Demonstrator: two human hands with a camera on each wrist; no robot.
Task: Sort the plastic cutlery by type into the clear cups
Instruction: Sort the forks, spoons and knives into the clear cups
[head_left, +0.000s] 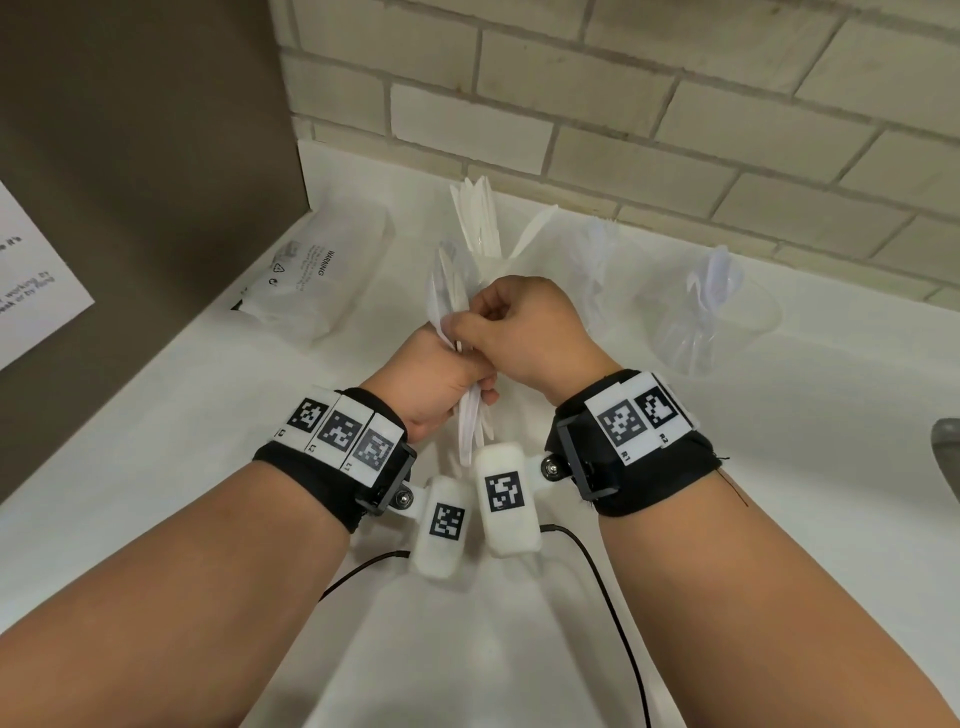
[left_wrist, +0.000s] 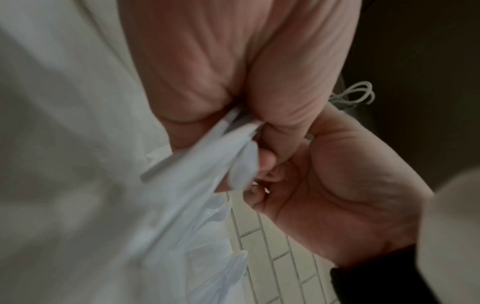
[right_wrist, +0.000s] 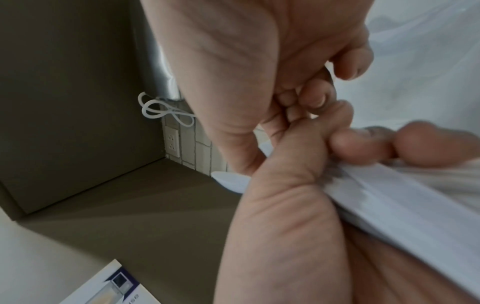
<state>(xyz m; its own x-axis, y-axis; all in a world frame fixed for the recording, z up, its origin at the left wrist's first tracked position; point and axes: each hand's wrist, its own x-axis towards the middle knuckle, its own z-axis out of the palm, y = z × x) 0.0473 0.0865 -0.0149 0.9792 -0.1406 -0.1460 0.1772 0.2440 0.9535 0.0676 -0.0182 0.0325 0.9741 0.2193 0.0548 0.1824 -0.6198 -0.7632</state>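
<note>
My left hand (head_left: 470, 387) grips a bundle of white plastic cutlery (head_left: 470, 421) upright above the white counter; rounded spoon-like ends (head_left: 445, 283) stick out of its top. My right hand (head_left: 467, 325) pinches one piece at the top of the bundle. In the left wrist view the bundle (left_wrist: 207, 164) runs out of my left fist (left_wrist: 233, 82), with my right hand (left_wrist: 337, 185) against it. In the right wrist view my right fingers (right_wrist: 311, 98) meet my left thumb (right_wrist: 285, 195) over the bundle (right_wrist: 402, 201). Three clear cups stand behind: centre (head_left: 475, 234), middle (head_left: 597, 265) and right (head_left: 727, 322), each holding white cutlery.
A crumpled clear plastic bag (head_left: 311, 280) with warning print lies at the back left beside a brown cabinet side (head_left: 130, 182). A tiled wall (head_left: 675, 104) closes the back. Black cables (head_left: 613, 597) trail from the wrist cameras. A grey rim (head_left: 948, 457) shows at the right edge.
</note>
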